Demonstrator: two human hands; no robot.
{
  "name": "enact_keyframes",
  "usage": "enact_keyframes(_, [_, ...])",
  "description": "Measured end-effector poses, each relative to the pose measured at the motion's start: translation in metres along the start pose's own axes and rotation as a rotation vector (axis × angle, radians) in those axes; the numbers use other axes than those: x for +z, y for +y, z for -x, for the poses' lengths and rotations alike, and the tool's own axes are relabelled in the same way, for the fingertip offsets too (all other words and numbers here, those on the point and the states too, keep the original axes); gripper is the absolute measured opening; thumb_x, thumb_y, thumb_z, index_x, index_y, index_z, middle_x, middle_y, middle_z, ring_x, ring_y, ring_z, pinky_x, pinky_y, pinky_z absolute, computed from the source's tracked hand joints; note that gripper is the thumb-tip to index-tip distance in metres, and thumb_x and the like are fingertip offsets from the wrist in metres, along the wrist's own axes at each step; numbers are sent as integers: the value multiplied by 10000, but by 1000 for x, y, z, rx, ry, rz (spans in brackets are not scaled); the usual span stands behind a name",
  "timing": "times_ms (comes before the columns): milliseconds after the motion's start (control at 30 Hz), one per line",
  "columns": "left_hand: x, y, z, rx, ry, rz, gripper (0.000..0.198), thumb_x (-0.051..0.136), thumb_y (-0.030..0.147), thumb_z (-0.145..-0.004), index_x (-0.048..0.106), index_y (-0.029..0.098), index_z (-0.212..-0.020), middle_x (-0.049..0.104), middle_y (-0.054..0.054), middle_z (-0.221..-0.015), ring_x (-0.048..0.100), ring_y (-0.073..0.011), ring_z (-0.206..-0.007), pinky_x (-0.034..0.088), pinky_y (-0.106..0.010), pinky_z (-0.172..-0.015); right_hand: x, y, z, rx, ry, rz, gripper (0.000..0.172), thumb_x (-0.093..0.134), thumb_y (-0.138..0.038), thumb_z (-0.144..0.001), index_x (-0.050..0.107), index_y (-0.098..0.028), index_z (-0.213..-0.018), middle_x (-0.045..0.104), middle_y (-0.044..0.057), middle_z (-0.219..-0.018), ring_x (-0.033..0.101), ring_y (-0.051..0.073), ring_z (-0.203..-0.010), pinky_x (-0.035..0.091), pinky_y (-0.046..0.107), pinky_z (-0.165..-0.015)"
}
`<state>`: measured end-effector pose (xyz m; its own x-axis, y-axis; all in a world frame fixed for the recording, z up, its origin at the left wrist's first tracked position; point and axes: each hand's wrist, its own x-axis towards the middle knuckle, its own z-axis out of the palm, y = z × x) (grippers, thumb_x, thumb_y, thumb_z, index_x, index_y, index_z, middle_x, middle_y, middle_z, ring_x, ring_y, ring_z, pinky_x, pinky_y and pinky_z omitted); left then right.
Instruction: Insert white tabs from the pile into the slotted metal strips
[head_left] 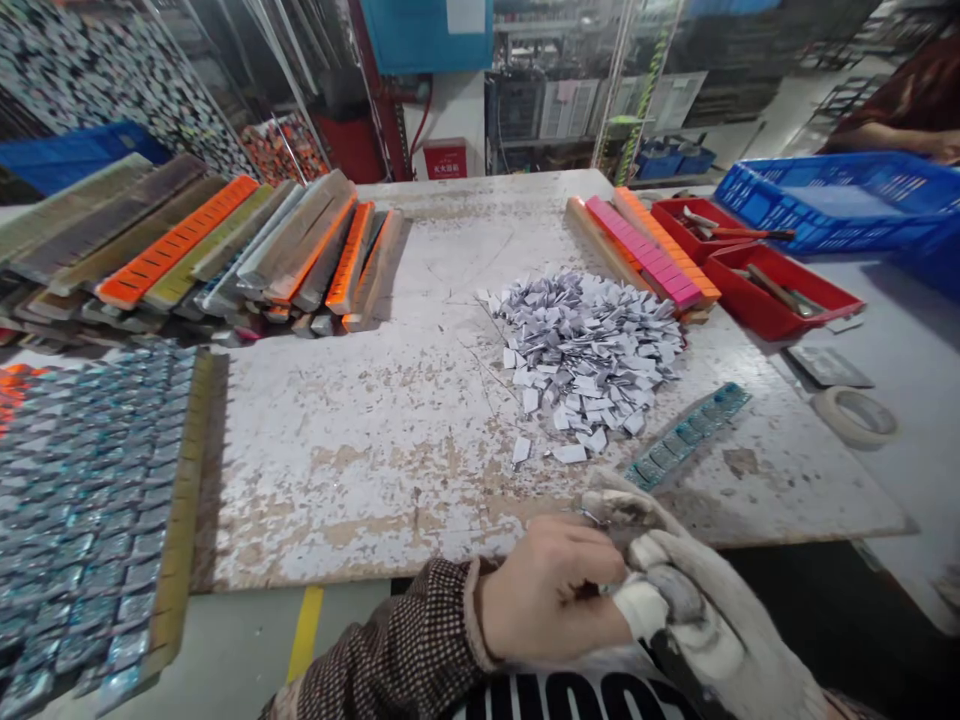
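My bare left hand (551, 590) is at the near edge of the worn white board (360, 450), fingers curled in a pinch against my right hand. My right hand (675, 590) wears a dirty white glove, and its fingers are bent around a small thing with a metal tip that I cannot make out. A pile of small white paper tags (589, 350) lies on the board beyond my hands. A teal strip of small pieces (686, 435) lies just to the right of them.
Long orange, grey and brown strips (225, 250) are stacked at the back left. A rack of blue glittery pieces (90, 500) fills the near left. Pink and orange strips (645, 250), red trays with tools (780, 290), a blue crate (832, 200) and a tape roll (855, 415) are at the right. Another person's arm (907, 110) is at the far right.
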<state>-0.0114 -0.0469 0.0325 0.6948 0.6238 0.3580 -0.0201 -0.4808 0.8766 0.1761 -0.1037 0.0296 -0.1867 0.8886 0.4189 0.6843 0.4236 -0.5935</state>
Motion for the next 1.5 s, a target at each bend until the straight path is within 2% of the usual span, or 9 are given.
enact_keyframes(33, [0,-2,2,-2,45,-89,574,394,632,-1042,346,231,-633,454,8,-584,414,-146,-572,354,-311,-578,-2,2,-2,4,8,23,451,399,-449,-1071,692,-230,-806,779,114,-1058,734,192,-1084,653,244,-687])
enact_keyframes(133, [-9,-9,17,-62,126,-331,529,480,711,-986,573,208,-851,641,-48,-788,553,-193,-721,428,-333,-670,-5,17,-9,-48,68,156,273,513,-279,-1026,623,-242,-779,727,135,-1246,636,277,-1295,621,416,-981])
enact_keyframes(233, [-20,-14,38,-182,109,-372,584,592,760,-901,618,197,-1055,686,-81,-961,621,-243,-875,492,-375,-784,-2,36,-15,-176,68,388,99,615,-203,-957,609,-230,-862,723,114,-1216,557,332,-1379,465,583,-1152])
enact_keyframes(433, [-16,-25,68,-305,-16,-390,445,794,401,-839,588,206,-1182,670,-102,-1137,617,-299,-1046,521,-429,-875,7,46,-23,-271,-69,576,64,596,-165,-934,641,-197,-965,709,119,-1183,587,339,-1326,433,597,-1153])
enact_keyframes(567, [-5,-35,70,-354,-22,-385,392,742,273,-843,568,213,-1188,666,-89,-1132,627,-287,-1047,542,-414,-854,7,39,-31,-263,-176,605,119,545,-154,-937,659,-176,-960,709,129,-1103,601,339,-1295,457,591,-1136])
enact_keyframes(1100, [3,-51,71,-293,80,-459,344,766,297,-789,573,213,-1062,631,-64,-1009,614,-259,-881,503,-376,-691,2,41,-45,-302,-276,707,174,514,-187,-907,676,-181,-845,714,160,-1030,650,339,-1153,521,558,-1052])
enact_keyframes(1233, [4,-53,72,-294,88,-467,332,749,312,-795,564,221,-1055,619,-60,-977,608,-251,-843,472,-359,-641,4,44,-44,-242,-339,665,144,537,-196,-871,674,-177,-909,691,167,-1190,605,338,-1249,472,573,-1123])
enact_keyframes(1367, [5,-55,73,-272,106,-466,329,731,306,-799,553,226,-1064,615,-55,-975,603,-239,-830,457,-350,-632,1,49,-44,-190,-466,590,104,544,-147,-834,626,-209,-815,694,119,-1088,573,327,-1297,383,592,-1194])
enact_keyframes(1500, [6,-56,74,-258,114,-460,349,740,305,-790,545,224,-1068,605,-47,-978,599,-235,-843,450,-344,-632,-1,52,-35,-191,-367,601,126,546,-226,-949,624,-200,-854,690,135,-1101,593,331,-1278,446,555,-1142])
